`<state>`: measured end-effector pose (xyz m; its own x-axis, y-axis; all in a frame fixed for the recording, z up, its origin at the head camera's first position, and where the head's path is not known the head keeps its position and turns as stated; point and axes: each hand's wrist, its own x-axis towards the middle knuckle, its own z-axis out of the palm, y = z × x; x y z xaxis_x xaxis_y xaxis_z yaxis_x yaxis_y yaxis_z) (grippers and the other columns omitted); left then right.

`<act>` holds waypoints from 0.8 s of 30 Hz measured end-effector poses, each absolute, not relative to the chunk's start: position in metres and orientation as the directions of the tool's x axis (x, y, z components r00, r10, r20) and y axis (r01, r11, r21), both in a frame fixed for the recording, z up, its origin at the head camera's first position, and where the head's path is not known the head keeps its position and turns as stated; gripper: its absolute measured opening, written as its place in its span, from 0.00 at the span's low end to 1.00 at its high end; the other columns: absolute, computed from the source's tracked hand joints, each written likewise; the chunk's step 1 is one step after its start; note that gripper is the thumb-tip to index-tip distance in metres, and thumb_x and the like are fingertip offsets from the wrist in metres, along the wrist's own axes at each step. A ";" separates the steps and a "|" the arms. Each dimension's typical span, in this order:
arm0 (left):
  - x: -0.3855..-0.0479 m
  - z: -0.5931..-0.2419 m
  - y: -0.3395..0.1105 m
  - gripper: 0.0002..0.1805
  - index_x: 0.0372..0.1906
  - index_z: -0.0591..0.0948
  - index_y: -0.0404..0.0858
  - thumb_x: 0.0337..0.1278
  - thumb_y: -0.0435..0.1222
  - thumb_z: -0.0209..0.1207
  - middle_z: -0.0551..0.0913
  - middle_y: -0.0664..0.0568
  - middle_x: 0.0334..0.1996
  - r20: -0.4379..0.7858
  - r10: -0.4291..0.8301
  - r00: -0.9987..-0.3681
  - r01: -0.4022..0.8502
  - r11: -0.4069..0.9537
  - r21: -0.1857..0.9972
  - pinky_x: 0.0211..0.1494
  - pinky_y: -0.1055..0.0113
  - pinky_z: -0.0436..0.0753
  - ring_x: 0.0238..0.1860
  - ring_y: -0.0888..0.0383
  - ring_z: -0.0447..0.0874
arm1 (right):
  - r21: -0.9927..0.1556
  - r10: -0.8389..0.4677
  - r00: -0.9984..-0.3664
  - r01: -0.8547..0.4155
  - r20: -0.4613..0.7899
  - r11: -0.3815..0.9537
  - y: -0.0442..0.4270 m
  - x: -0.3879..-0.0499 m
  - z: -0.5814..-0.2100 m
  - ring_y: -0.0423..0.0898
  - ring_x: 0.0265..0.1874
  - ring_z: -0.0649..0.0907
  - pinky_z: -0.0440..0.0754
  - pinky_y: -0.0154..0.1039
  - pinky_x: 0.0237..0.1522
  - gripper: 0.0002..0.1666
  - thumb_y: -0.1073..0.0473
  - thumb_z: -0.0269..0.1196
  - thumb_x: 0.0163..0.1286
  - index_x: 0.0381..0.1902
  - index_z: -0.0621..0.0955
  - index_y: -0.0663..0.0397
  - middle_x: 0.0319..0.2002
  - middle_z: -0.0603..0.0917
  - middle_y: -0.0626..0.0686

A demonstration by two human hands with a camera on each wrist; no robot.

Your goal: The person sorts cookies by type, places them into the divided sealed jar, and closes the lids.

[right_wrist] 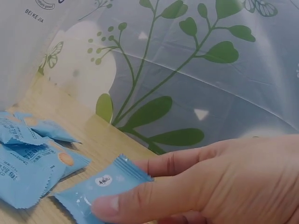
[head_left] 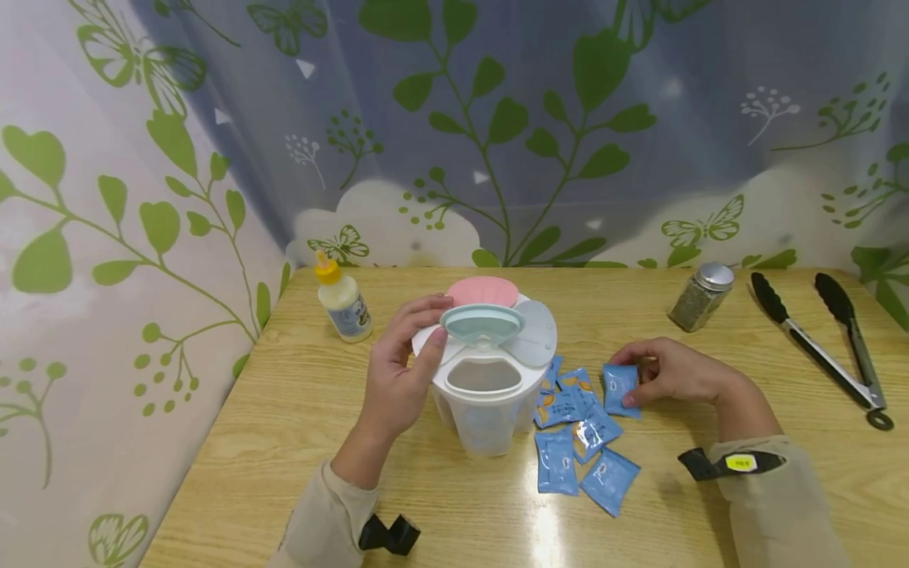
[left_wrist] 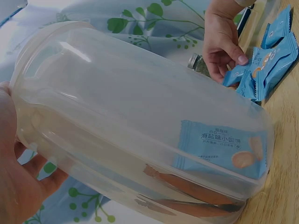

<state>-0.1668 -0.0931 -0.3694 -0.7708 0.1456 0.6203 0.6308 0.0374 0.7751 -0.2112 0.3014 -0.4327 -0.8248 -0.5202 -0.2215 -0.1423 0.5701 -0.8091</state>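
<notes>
The left hand grips the container mid-table; the right hand pinches a blue packet beside it, toward the table's right edge. Loading seems in hand; next likely calls for a lift to the open compartment.

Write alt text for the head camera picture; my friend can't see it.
A person's left hand grips a lidded container while the right hand pinches a blue packet beside more packets on a wooden table. Bottle at left; jar and tongs at right.
</notes>
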 end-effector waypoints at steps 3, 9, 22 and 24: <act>-0.167 -0.370 -0.093 0.11 0.49 0.81 0.28 0.66 0.26 0.53 0.79 0.39 0.59 0.619 0.145 -0.772 0.630 0.037 0.776 0.64 0.68 0.78 0.66 0.52 0.74 | -0.786 -0.518 -0.834 -0.187 -0.190 0.589 0.302 -0.210 -0.431 0.40 0.37 0.79 0.80 0.33 0.38 0.29 0.56 0.73 0.60 0.57 0.80 0.61 0.50 0.82 0.58; -0.167 -0.370 -0.093 0.11 0.49 0.81 0.28 0.67 0.27 0.53 0.79 0.40 0.58 0.618 0.147 -0.772 0.629 0.041 0.777 0.65 0.67 0.78 0.66 0.52 0.74 | -0.803 -0.470 -0.865 -0.153 -0.173 0.576 0.298 -0.211 -0.424 0.38 0.27 0.77 0.80 0.35 0.30 0.24 0.55 0.67 0.67 0.58 0.81 0.59 0.43 0.84 0.55; -0.167 -0.370 -0.093 0.11 0.49 0.81 0.29 0.68 0.29 0.53 0.79 0.40 0.58 0.621 0.145 -0.770 0.631 0.032 0.775 0.66 0.66 0.77 0.66 0.51 0.74 | -0.867 -0.451 -0.886 -0.142 -0.104 0.478 0.289 -0.205 -0.404 0.42 0.25 0.77 0.79 0.40 0.28 0.16 0.58 0.66 0.69 0.50 0.81 0.62 0.32 0.83 0.50; -0.167 -0.370 -0.093 0.11 0.48 0.81 0.29 0.68 0.29 0.53 0.79 0.40 0.58 0.623 0.143 -0.769 0.632 0.031 0.774 0.66 0.66 0.77 0.66 0.51 0.74 | -0.869 -0.463 -0.883 -0.168 -0.077 0.465 0.288 -0.203 -0.401 0.43 0.25 0.77 0.78 0.41 0.27 0.14 0.58 0.64 0.70 0.49 0.81 0.62 0.29 0.82 0.51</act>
